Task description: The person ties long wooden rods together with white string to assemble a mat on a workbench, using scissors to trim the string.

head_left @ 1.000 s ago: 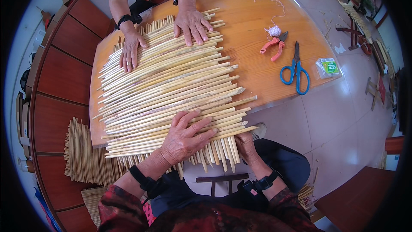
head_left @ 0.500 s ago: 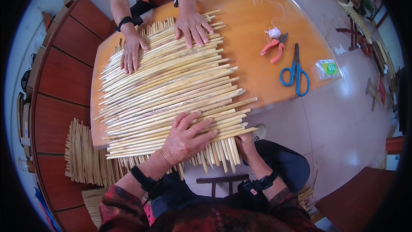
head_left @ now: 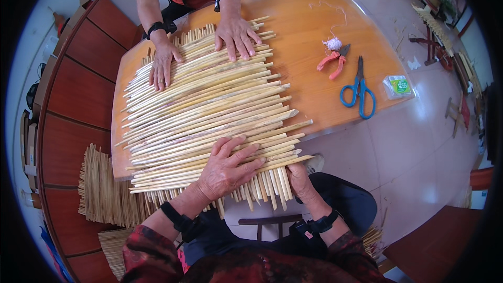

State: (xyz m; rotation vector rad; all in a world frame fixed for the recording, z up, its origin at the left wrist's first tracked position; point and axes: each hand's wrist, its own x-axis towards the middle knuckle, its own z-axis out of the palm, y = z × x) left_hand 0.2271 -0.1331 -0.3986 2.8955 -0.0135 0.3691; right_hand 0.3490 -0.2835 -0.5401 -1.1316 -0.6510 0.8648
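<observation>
A glossy orange-brown wooden table with rounded corners carries a broad woven mat of pale, flat reed strips, straw-coloured and matt, laid in two crossing layers; the long strips run across the top slantwise and the under layer pokes out as blunt ends over the near edge; the mat covers most of the left and middle of the tabletop and overhangs toward the person's lap. The left hand lies flat on the near part of the mat, fingers spread wide and pressing the strips down, holding nothing; the right hand sits under the overhanging edge, fingers tucked beneath the strip ends, so whether it grips them I cannot tell. Across the table another person's two hands rest palm-down, fingers splayed, on the far edge of the mat. On the floor to the left lies a second bundle of strips; on the bare right part of the table lie blue-handled scissors, red-handled pliers, a small green-and-white packet, and a little ball of pale twine with a loose curling thread.
</observation>
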